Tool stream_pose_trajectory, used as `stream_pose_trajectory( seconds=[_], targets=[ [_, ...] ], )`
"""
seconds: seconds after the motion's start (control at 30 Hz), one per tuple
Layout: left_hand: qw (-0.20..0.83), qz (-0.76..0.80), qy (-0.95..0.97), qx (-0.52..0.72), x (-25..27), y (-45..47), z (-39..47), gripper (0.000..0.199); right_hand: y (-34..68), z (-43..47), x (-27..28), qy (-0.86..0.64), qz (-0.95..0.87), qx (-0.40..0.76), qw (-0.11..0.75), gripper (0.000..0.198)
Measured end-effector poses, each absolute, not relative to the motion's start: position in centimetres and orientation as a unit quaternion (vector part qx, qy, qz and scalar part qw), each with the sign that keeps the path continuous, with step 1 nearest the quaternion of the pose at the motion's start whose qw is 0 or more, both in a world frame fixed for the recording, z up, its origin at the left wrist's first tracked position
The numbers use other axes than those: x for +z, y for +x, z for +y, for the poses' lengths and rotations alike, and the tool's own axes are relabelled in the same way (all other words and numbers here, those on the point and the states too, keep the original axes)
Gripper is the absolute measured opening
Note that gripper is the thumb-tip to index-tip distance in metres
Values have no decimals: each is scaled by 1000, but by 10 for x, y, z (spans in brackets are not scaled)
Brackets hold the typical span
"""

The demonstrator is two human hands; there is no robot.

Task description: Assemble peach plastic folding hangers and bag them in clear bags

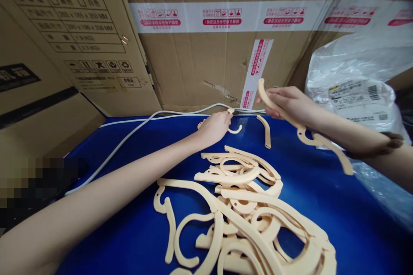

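Note:
My right hand (285, 101) is closed around one arm of a cream plastic folding hanger (334, 150), lifted above the right side of the blue surface. The hanger's joint and other arm trail below my wrist. At the far edge, my left hand (214, 128) is closed on a small cream hook piece (237, 129); its curved end and a knob stick out past the fingers, and the rest is hidden. Between the hands lies a loose curved cream arm (265, 132). Nearer me, several cream hanger parts (245, 197) overlap in a pile.
Beneath everything is a blue tabletop (122, 210). A white cable (129, 142) runs along its far and left edges. Cardboard boxes (187, 64) wall off the back and left. A clear plastic bag with a label (355, 94) stands at the right.

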State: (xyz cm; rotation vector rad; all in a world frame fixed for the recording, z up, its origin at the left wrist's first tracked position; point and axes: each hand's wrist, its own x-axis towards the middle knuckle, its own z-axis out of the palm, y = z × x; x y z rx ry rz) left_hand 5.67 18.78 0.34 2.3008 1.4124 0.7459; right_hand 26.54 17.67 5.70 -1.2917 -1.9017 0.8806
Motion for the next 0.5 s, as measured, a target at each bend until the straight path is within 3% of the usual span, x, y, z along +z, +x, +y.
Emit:
stream_pose_trajectory(
  seconds=[0.13,0.2,0.27,0.33,0.4,0.5],
  targets=[
    [179,542,788,231,6,54,187,29,262,173,65,-518,-606,383,466,20],
    [195,538,785,238,15,55,181,37,261,172,66,-514,-577,364,519,16],
    [283,506,779,238,27,58,174,53,262,172,65,-491,-555,345,576,7],
    [459,460,714,261,38,59,170,50,266,174,64,-474,-560,322,598,10],
    [596,429,607,304,46,58,168,33,272,174,65,-483,-631,244,556,13],
    [625,440,549,337,52,54,167,24,279,172,68,-485,-799,-38,354,12]
  ],
)
